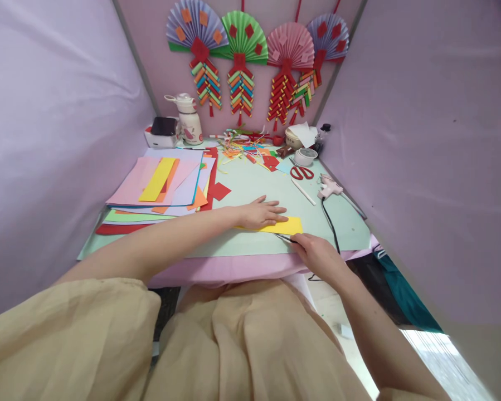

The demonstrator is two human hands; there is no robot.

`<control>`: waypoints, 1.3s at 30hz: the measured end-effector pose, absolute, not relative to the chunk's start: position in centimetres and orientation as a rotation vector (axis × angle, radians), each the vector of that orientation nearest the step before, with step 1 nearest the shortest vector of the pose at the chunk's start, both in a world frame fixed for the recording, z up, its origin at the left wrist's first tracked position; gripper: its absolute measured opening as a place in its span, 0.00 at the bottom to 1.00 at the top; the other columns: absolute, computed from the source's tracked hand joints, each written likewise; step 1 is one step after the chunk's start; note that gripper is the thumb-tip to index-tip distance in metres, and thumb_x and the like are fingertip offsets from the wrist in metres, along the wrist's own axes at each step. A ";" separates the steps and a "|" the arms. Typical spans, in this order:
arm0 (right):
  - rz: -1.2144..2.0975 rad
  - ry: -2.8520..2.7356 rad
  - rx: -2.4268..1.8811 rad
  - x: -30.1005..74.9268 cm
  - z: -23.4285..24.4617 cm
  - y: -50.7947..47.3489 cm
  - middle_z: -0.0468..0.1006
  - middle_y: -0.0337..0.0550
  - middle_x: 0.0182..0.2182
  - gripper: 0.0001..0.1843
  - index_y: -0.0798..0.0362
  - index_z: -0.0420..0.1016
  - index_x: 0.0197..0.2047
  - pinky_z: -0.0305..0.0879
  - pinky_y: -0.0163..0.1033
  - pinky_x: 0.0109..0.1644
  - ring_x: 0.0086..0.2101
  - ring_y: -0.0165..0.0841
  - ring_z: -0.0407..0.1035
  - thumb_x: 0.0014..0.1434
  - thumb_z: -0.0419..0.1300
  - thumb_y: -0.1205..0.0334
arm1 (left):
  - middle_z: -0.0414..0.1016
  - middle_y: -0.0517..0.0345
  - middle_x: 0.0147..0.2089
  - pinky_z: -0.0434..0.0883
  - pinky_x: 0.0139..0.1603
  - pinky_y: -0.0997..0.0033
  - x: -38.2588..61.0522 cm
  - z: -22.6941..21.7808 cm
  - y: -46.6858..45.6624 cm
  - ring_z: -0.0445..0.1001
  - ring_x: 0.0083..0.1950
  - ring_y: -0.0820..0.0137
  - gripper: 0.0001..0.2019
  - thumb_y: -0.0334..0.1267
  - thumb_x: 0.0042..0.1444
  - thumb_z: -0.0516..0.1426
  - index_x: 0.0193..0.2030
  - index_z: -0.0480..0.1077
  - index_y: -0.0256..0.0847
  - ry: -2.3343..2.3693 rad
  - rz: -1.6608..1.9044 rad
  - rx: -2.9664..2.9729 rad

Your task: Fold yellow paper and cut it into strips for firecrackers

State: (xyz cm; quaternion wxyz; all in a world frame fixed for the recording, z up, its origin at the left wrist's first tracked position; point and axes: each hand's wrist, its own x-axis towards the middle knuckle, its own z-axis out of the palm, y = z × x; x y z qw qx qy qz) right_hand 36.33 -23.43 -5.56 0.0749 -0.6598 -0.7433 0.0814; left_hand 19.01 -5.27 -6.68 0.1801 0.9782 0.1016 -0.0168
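My left hand lies flat with its fingers stretched out, pressing on a folded-looking strip of yellow paper near the table's front edge. Part of that strip is hidden under the palm. At the strip's right end, my right hand is closed round a thin, dark knife-like tool. Its narrow tip points left, along the front edge of the yellow paper. Most of its handle is covered by my fingers, so its exact kind is unclear.
Coloured paper sheets are stacked at the left, with a yellow strip on top. Paper scraps lie at the back. At the right are red-handled scissors, a white pen and a corded glue gun. A bottle stands back left.
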 end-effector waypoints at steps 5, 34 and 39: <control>0.240 -2.261 -1.950 35.7 -5.5 -23.7 0.76 0.43 0.34 0.12 0.50 0.72 0.42 0.54 0.35 0.34 0.33 0.34 0.70 0.64 0.47 0.62 | 0.53 0.59 0.70 0.34 0.66 0.40 19.0 -6.5 -5.4 0.44 0.72 0.57 0.21 0.40 0.64 0.45 0.64 0.60 0.55 0.261 -0.014 2.758; -0.029 -2.564 -1.923 26.3 -4.6 -19.7 0.76 0.52 0.37 0.13 0.57 0.67 0.47 0.62 0.37 0.32 0.34 0.40 0.73 0.65 0.44 0.67 | 0.51 0.58 0.71 0.35 0.66 0.42 19.2 -6.9 -4.9 0.41 0.72 0.58 0.22 0.40 0.65 0.44 0.65 0.57 0.54 0.225 -0.099 2.845; -0.054 -2.558 -1.918 26.3 -5.0 -19.8 0.76 0.52 0.39 0.13 0.56 0.66 0.46 0.62 0.38 0.32 0.34 0.40 0.73 0.65 0.43 0.68 | 0.48 0.58 0.71 0.34 0.66 0.43 19.0 -6.4 -5.2 0.39 0.72 0.59 0.23 0.41 0.66 0.42 0.66 0.55 0.52 0.230 -0.146 2.864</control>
